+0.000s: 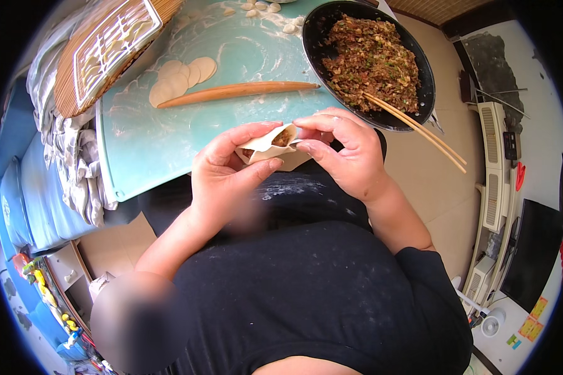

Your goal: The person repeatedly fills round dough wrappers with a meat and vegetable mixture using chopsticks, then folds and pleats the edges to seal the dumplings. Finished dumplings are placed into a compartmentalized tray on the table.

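Fingers [256,172] of the left hand [216,181] curl under and around one folded dough wrapper [264,152], thumb along its near side, while those of the right hand [353,153] pinch its right end, thumb and forefinger drawn close together. Going from the left, a woven tray [65,86] bears a white rack [120,47] with pale pieces in it, and a bunched grey cloth [84,165] hangs beside the counter [131,150]. Flat dough rounds [169,84] overlap on the floury surface, with the wooden rolling pin [238,92] lying just in front and touching at its left end. The wrapper being worked is held up by the counter's near edge, in front of the black shirt [281,269], its mouth gaping so that brown filling [284,137] shows. I judge the step in hand to be closing the dough over that filling — the seam looks unsealed yet. The next move calls for bringing both edges together and pressing along them, gently enough that nothing squeezes out. Farther right, the black pan [318,47] holds plenty more chopped mixture [375,62], with wooden chopsticks [419,132] resting across its rim — handles pointing toward the lower right.
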`<state>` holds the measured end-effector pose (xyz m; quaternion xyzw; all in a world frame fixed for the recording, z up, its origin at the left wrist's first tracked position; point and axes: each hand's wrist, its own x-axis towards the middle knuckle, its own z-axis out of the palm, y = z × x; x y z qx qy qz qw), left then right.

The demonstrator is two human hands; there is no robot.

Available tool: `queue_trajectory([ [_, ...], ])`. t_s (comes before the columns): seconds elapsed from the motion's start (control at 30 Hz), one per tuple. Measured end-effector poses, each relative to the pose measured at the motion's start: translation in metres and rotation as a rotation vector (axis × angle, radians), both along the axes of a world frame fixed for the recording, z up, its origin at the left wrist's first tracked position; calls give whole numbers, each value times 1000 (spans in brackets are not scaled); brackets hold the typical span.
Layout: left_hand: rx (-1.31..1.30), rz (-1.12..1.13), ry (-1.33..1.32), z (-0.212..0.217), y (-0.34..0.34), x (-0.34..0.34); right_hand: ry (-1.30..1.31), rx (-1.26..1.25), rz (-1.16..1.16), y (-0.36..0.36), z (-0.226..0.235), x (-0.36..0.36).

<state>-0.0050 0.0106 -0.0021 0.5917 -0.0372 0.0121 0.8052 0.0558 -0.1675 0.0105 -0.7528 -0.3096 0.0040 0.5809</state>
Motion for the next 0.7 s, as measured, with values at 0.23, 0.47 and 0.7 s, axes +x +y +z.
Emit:
queue_trajectory([
  [0.23,91,42,5,-1,-2,0,-147,-57,3,2,-1,1],
  [0.47,98,110,27,-1,-4,1,-36,38,-104,17,3,-16],
  [0.7,136,140,-8,0,-7,1,-259,11,-118,19,-5,-12],
])
